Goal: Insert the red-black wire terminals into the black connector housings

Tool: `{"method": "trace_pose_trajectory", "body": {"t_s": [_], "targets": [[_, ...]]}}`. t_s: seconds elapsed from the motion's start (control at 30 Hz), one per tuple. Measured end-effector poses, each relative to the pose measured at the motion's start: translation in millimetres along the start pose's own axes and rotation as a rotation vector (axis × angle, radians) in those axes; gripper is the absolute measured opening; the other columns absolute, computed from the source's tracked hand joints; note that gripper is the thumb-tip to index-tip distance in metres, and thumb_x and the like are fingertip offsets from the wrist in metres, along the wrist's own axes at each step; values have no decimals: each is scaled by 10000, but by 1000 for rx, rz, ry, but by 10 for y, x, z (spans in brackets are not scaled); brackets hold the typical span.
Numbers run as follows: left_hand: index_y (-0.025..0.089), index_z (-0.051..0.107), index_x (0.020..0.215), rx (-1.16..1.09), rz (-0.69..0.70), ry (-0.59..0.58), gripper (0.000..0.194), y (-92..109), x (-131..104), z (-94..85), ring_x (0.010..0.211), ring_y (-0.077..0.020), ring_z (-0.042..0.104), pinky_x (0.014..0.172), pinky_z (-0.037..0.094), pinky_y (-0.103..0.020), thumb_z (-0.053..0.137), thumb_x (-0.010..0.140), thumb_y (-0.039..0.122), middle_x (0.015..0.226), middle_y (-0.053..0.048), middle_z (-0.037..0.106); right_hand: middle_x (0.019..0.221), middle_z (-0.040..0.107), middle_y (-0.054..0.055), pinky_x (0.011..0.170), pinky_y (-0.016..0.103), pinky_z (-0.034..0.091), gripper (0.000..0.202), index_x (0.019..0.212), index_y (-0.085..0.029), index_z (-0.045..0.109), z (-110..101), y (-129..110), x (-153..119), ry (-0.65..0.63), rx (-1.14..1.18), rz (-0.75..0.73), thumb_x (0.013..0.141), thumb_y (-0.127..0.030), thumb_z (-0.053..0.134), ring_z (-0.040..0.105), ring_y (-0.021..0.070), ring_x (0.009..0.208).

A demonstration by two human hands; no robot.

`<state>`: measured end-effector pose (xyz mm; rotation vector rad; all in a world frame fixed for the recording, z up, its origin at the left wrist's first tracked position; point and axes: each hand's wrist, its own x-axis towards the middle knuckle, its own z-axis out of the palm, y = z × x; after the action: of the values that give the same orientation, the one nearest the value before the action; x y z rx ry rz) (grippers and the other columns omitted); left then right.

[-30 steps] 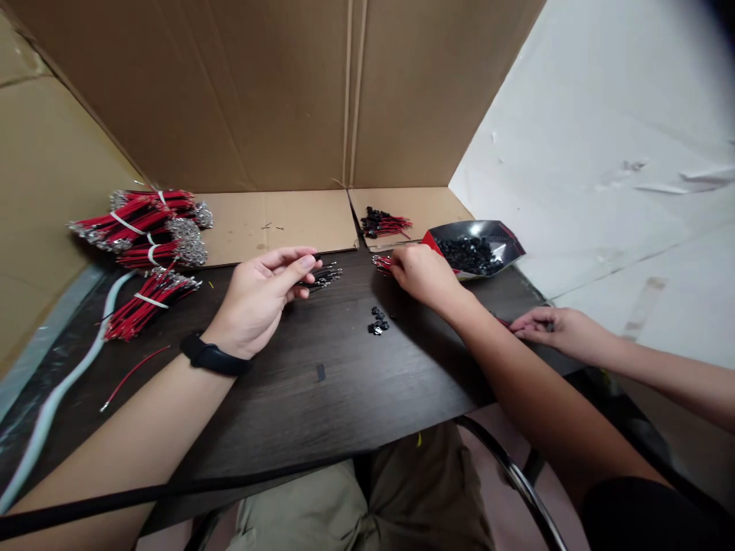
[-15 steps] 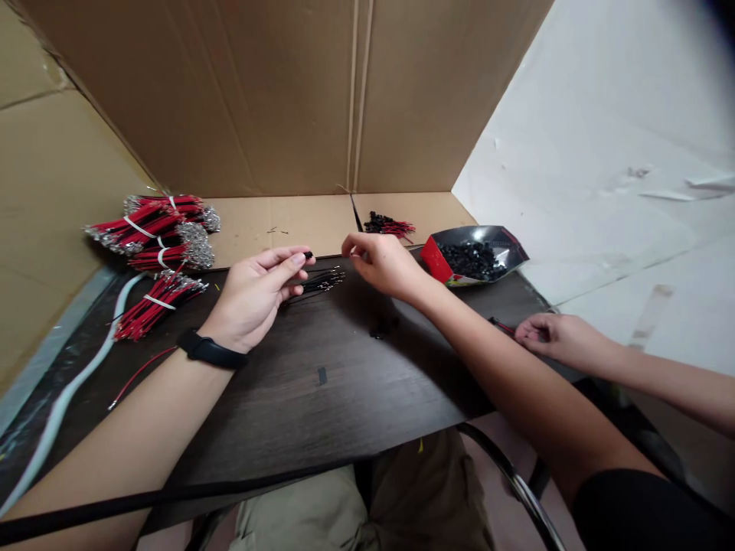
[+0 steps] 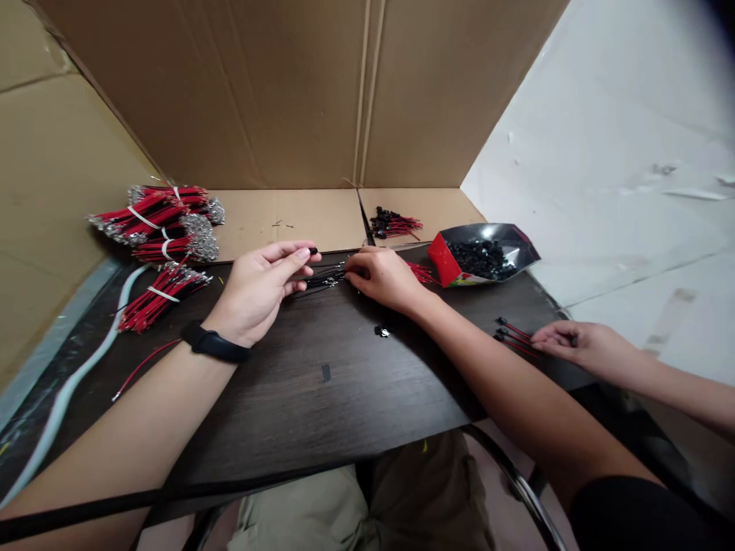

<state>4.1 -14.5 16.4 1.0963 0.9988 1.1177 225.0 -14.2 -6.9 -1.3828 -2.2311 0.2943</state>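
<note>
Between the thumb and index finger of my left hand (image 3: 258, 287) is a small black plastic connector housing (image 3: 313, 251). A bunch of black wires (image 3: 321, 283) with bare metal terminals lies beside those fingers, pointing right. My right hand (image 3: 382, 277) is lowered to the terminal ends, its fingers pinched together; what they hold, if anything, is hidden. Red wires (image 3: 421, 272) stick out behind its far side. On the dark table (image 3: 276, 413), below my right hand, lie a few small black and shiny pieces (image 3: 382, 331).
Tied bundles of red and black wires (image 3: 166, 222) are stacked at the left by a white cable (image 3: 72, 383). An open box (image 3: 442, 260) holds black housings. Finished-looking wired connectors (image 3: 393, 223) lie on cardboard. At right, another person's hand (image 3: 574, 340) touches connector wires (image 3: 514, 334).
My right hand has come down to the wires' terminal ends. My left hand keeps the housing in place. The other person's hand has shifted, and more connector wires show beside it.
</note>
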Motion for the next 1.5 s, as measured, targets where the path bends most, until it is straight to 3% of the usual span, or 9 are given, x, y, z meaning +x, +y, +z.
{"method": "trace_pose_trajectory", "body": {"t_s": [0.33, 0.8, 0.9, 1.07, 1.17, 1.33, 1.5], "targets": [[172, 810, 1002, 6, -7, -3, 162, -28, 29, -20, 764, -102, 647, 582, 524, -155, 815, 845, 212, 986, -69, 768, 1082, 699, 123, 807, 308, 435, 171, 1009, -124, 684, 49, -26, 66, -89, -63, 68, 1041, -196, 532, 616, 195, 897], [169, 806, 994, -13, 2, 6, 160, -22, 32, -20, 754, -101, 639, 584, 526, -159, 817, 841, 212, 968, -64, 756, 967, 675, 93, 800, 316, 430, 138, 924, -168, 598, 74, 49, 66, 34, 105, 46, 1026, -204, 512, 574, 190, 852], [168, 803, 995, -15, 4, 6, 160, -18, 32, -27, 748, -100, 637, 575, 526, -157, 817, 842, 214, 967, -61, 753, 908, 683, 78, 781, 314, 438, 104, 907, -168, 605, -41, 83, 59, 28, 137, 45, 993, -182, 549, 582, 182, 823], [167, 803, 989, -19, 13, 15, 149, -5, 29, -43, 754, -103, 640, 583, 529, -160, 814, 849, 217, 967, -66, 755, 851, 711, 59, 715, 324, 445, 109, 878, -174, 667, -514, 218, -45, 52, 190, 110, 953, -225, 607, 600, 167, 758], [168, 804, 993, -19, 12, 13, 145, -11, 31, -42, 760, -102, 641, 597, 533, -163, 808, 857, 217, 979, -68, 757, 797, 699, 51, 666, 316, 457, 112, 821, -167, 671, -688, 278, -113, 66, 362, 193, 884, -257, 693, 597, 151, 709], [168, 802, 994, -22, 7, 1, 155, -22, 41, -45, 758, -99, 637, 596, 526, -164, 815, 851, 224, 973, -62, 753, 833, 662, 13, 686, 279, 507, 174, 898, -184, 619, -617, 194, -114, 70, 692, 188, 789, -204, 753, 606, 123, 737], [171, 795, 1013, -24, 9, -12, 191, -4, 26, -41, 772, -105, 639, 601, 522, -171, 829, 838, 237, 982, -60, 747, 784, 640, 1, 669, 292, 491, 194, 1070, -176, 705, -546, 92, -88, -39, 644, 163, 913, -192, 594, 584, 133, 707]]}}
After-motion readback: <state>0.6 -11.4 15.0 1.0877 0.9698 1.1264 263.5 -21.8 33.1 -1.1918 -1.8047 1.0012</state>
